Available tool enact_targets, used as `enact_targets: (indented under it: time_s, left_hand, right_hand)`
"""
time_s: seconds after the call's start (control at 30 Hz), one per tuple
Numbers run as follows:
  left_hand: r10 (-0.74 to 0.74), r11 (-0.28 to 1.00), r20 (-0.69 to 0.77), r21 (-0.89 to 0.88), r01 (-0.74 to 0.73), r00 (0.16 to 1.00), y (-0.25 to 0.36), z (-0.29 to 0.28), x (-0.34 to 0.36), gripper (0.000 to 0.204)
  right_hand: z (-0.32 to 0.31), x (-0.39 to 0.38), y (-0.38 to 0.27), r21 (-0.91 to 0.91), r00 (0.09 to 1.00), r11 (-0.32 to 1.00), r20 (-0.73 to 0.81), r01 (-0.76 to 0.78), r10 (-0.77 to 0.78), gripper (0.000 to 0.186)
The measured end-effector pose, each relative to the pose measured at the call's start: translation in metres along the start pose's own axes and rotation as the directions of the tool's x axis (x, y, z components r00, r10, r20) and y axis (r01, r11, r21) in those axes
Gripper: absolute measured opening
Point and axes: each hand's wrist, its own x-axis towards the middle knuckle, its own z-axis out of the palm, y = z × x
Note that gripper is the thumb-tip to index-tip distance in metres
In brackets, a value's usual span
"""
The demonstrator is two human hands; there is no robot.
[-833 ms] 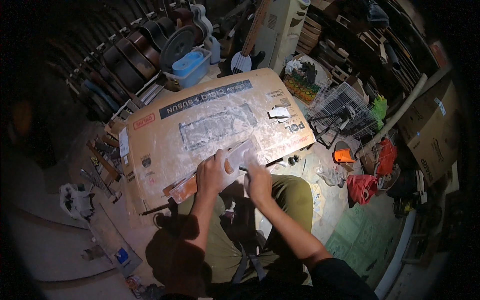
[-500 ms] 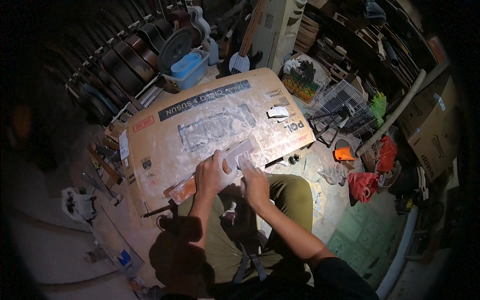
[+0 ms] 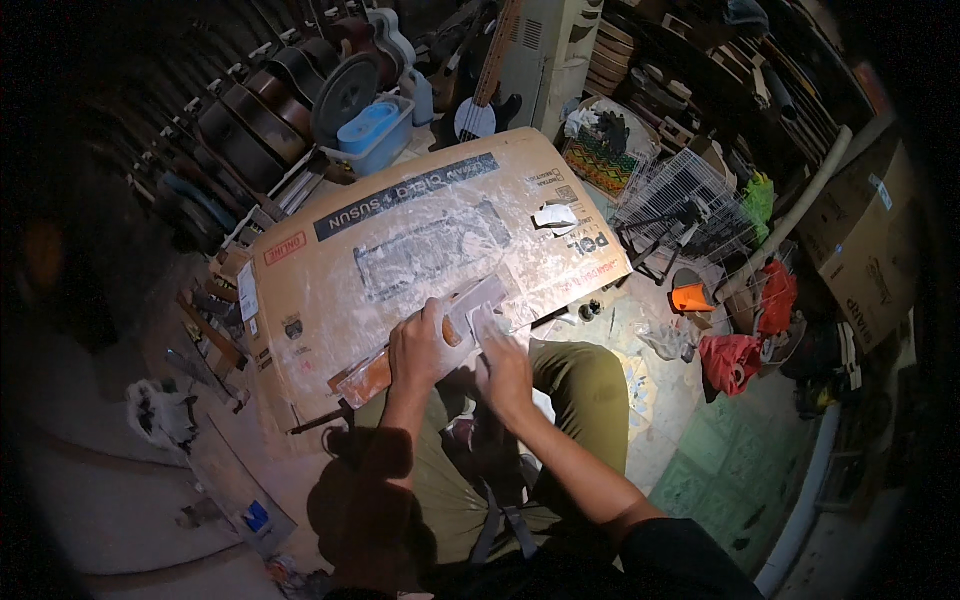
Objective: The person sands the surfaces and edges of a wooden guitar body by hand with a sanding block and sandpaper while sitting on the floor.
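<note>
A long wooden piece (image 3: 366,380), reddish-brown at its near left end and coated with pale dust further along, lies slantwise over the near edge of a flattened cardboard sheet (image 3: 330,290). My left hand (image 3: 417,345) is closed around its middle and holds it down. Fingers of my right hand (image 3: 506,368) press a small pale folded sheet, which looks like sandpaper (image 3: 484,314), against the dusty far part of the wood. White dust is smeared across the cardboard. My hands partly hide the wood's shape.
A crumpled white scrap (image 3: 556,218) lies on the cardboard's right side. Guitars (image 3: 240,125) line the back left, beside a tub (image 3: 385,140) with a blue container. At right are a wire rack (image 3: 685,195), an orange object (image 3: 690,298) and a red bag (image 3: 730,362).
My right hand has shifted slightly left along the wood with the pale sheet under its fingers. My left hand keeps its hold in about the same place.
</note>
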Motion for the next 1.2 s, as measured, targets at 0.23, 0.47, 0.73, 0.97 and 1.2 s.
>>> enact_targets:
  time_s: [0.23, 0.47, 0.73, 0.97, 1.2]
  left_hand:
    - [-0.013, 1.000, 0.008, -0.019, 0.013, 1.000, -0.002, 0.004, -0.002, 0.046]
    - [0.009, 1.000, -0.001, 0.005, -0.009, 1.000, -0.007, 0.013, -0.004, 0.047]
    - [0.044, 0.999, -0.034, -0.030, -0.045, 0.998, -0.007, 0.012, -0.004, 0.046]
    - [0.037, 0.999, -0.028, 0.024, -0.036, 0.999, -0.007, 0.012, -0.004, 0.045]
    - [0.022, 1.000, -0.002, 0.016, -0.022, 1.000, -0.001, 0.011, 0.001, 0.046]
  right_hand:
    - [0.008, -0.001, -0.001, 0.084, 0.995, 0.996, -0.102, -0.002, 0.010, 0.055]
    - [0.008, 0.001, 0.004, 0.120, 0.993, 0.991, -0.089, -0.062, 0.073, 0.055]
    - [0.008, -0.004, 0.001, 0.071, 0.994, 0.997, -0.109, 0.001, 0.007, 0.057]
    - [0.012, -0.002, 0.013, 0.048, 0.997, 0.997, -0.037, -0.064, 0.066, 0.063]
    - [0.016, 0.006, 0.026, 0.010, 0.995, 0.998, -0.081, -0.056, 0.056, 0.061]
